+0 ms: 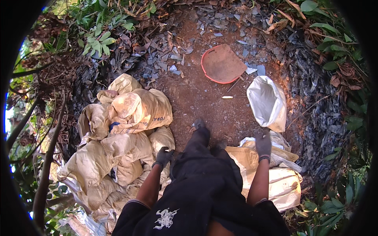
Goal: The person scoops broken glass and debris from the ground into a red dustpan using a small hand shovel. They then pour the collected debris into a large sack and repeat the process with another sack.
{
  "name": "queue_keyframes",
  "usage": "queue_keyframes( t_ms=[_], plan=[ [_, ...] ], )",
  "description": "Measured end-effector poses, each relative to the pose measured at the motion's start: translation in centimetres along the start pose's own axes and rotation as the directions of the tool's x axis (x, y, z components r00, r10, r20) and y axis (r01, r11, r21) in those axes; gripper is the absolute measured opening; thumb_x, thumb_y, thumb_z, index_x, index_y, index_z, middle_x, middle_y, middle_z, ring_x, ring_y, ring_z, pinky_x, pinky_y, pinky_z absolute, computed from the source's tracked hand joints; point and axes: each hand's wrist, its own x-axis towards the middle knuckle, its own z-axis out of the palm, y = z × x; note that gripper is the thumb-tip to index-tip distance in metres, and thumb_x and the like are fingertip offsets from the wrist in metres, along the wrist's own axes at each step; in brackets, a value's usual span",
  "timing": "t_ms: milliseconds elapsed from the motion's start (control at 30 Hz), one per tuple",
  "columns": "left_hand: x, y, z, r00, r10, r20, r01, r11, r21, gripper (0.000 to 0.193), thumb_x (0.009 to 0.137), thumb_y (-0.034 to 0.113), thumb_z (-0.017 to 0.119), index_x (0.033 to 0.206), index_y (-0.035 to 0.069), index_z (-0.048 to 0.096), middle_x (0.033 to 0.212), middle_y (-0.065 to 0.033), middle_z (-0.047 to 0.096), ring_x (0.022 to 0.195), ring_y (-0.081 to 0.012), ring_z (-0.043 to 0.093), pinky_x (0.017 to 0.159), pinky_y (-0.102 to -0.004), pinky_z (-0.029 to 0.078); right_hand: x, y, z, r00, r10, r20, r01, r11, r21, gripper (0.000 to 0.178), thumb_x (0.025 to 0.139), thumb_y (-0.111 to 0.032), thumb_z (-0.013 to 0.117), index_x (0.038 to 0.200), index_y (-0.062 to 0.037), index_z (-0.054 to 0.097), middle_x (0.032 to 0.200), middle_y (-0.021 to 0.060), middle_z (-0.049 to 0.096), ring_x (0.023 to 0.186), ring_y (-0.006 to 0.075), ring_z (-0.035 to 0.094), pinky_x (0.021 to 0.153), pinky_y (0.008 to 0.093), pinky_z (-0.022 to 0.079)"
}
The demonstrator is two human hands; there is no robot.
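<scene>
My left hand [163, 156], in a dark glove, hangs beside my leg next to the piled sacks. Its fingers are loosely bent and apart, with nothing in them. My right hand [263, 145], also gloved, is closed at the near edge of an open white sack [281, 107]; its fingertips are partly hidden. The sack's mouth gapes upward and shows a pale inside. Beyond it, an orange-rimmed scoop pan [223, 63], coated with brown dirt, lies on the soil. A thin tool with a pale handle [227, 97] rests between the pan and my feet.
Filled tan sacks [130, 147] are heaped on my left. More sacks [284, 185] lie flat by my right leg. Grey stone flakes [248, 47] cover the ground ahead. Dark layered debris [315, 106] banks up on the right, with leafy plants [98, 41] and branches [49, 161] around.
</scene>
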Motion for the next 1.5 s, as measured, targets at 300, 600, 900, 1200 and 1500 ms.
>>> queue_keyframes(
  t_ms=[300,600,900,1200,1500],
  plan=[
    [1.7,14.0,1.7,0.810,0.299,0.504,-0.566,0.626,0.537,0.056,0.080,0.026,0.069,0.128,0.000,0.058,0.113,-0.0248,0.068,0.103,-0.0361,0.067,0.090,-0.0406,0.053,-4.3,-5.5,7.7,0.580,-0.136,0.803,0.151,0.987,0.058,0.038,0.084,-0.030,0.071,0.108,-0.0012,0.063,0.104,0.0135,0.068,0.098,0.0238,0.065,0.087,0.0327,0.050],
    [6.4,11.7,-2.1,0.442,0.162,0.882,-0.395,0.918,0.029,0.044,0.078,0.002,0.064,0.122,-0.003,0.062,0.113,-0.0120,0.070,0.103,-0.0186,0.063,0.094,-0.0353,0.050,0.6,-16.7,1.6,0.311,-0.443,0.841,0.172,0.896,0.408,0.031,0.084,-0.001,0.058,0.115,-0.0037,0.057,0.091,0.0073,0.064,0.085,0.0172,0.063,0.077,0.0301,0.051],
    [7.3,11.1,5.2,0.595,-0.026,0.803,0.347,0.910,-0.227,0.046,0.088,0.018,0.069,0.129,0.001,0.057,0.107,-0.0084,0.066,0.098,-0.0159,0.061,0.082,-0.0341,0.052,22.8,-12.0,25.1,0.363,0.070,0.929,-0.855,0.422,0.303,0.036,0.089,-0.032,0.068,0.109,-0.0034,0.060,0.076,0.0077,0.063,0.077,0.0204,0.063,0.071,0.0426,0.054],
    [24.1,14.7,14.3,0.993,0.098,0.059,-0.051,0.838,-0.543,0.051,0.090,0.010,0.071,0.136,0.001,0.050,0.108,-0.0043,0.066,0.098,-0.0121,0.062,0.088,-0.0284,0.052,34.8,-9.5,50.8,0.338,0.168,0.926,-0.853,-0.361,0.377,0.053,0.090,-0.038,0.066,0.127,-0.0013,0.056,0.129,0.0172,0.060,0.117,0.0316,0.058,0.096,0.0459,0.052],
    [42.5,17.3,18.1,0.968,0.226,-0.111,-0.250,0.920,-0.303,0.061,0.089,0.017,0.074,0.138,0.001,0.042,0.122,-0.0124,0.060,0.111,-0.0208,0.058,0.094,-0.0337,0.050,34.5,-3.2,50.0,0.662,0.209,0.719,-0.744,0.075,0.664,0.052,0.084,-0.001,0.061,0.134,-0.0007,0.049,0.126,0.0132,0.059,0.117,0.0308,0.058,0.104,0.0428,0.048]
  ],
)
